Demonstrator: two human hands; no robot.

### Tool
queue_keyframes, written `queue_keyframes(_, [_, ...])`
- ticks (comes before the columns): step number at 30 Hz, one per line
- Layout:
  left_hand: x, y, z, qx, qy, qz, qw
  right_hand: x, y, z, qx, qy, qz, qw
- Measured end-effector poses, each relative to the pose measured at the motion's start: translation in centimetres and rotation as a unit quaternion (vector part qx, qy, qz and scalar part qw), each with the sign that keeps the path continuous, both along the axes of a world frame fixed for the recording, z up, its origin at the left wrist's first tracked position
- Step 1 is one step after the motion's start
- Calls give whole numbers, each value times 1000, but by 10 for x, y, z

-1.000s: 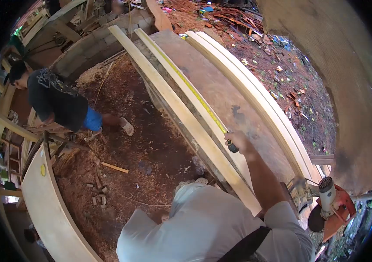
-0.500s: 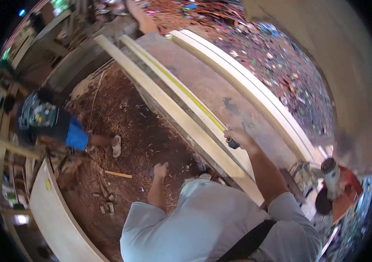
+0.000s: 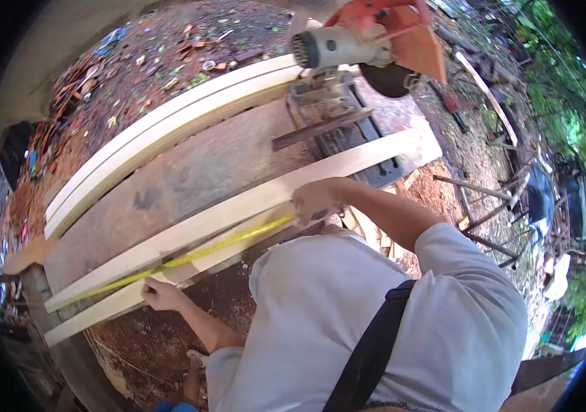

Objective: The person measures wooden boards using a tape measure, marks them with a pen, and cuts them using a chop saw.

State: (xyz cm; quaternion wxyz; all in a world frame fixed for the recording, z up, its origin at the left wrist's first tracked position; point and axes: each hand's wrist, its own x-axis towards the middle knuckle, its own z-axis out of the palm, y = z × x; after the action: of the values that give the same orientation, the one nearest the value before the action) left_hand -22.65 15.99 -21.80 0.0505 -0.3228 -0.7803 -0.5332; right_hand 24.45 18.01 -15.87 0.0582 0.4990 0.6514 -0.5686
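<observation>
My right hand [image 3: 312, 200] is closed around a tape measure [image 3: 319, 215], whose case is mostly hidden by the fingers. Its yellow blade [image 3: 238, 239] runs out leftward, slanting across two long pale boards. The farther board [image 3: 238, 200] reaches under the chop saw at its right end. Lower left, my left hand [image 3: 161, 294] is curled shut at the nearer board [image 3: 111, 307], just below the blade. I cannot tell whether it touches the wood, and nothing shows in its fingers.
An orange and grey chop saw [image 3: 348, 48] stands at the bench's right end. More long boards [image 3: 169, 130] lie along the far side of the worn bench top [image 3: 197, 172]. Another person's leg [image 3: 193, 378] shows below. Scraps litter the ground beyond, and poles [image 3: 478, 192] stand right.
My view has swung right toward the saw. My right hand, still holding the tape measure, is nearer the saw end with more blade out. My left hand has come up beside the nearer board.
</observation>
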Motion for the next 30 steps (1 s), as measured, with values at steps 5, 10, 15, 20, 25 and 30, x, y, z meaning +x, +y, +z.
queue_keyframes(5, [74, 65, -8, -67, -18, -243, 968, 118, -52, 9, 11, -79, -115, 990])
queue_keyframes(10, [237, 87, -8, -324, 44, -539, 776, 254, -72, 0, 81, -186, -120, 972])
queue_keyframes(15, [338, 88, -24, -462, 161, -567, 663, 361, -81, -2, 42, -164, -249, 954])
queue_keyframes(20, [332, 74, 2, -437, 133, -581, 673, 418, -81, -18, 87, -160, -280, 943])
queue_keyframes(25, [307, 71, 16, -503, 127, -537, 666, 428, -82, -38, 80, -142, -286, 944])
queue_keyframes(30, [351, 25, -3, -264, 149, -529, 793, 435, -79, -60, 68, -137, -273, 950])
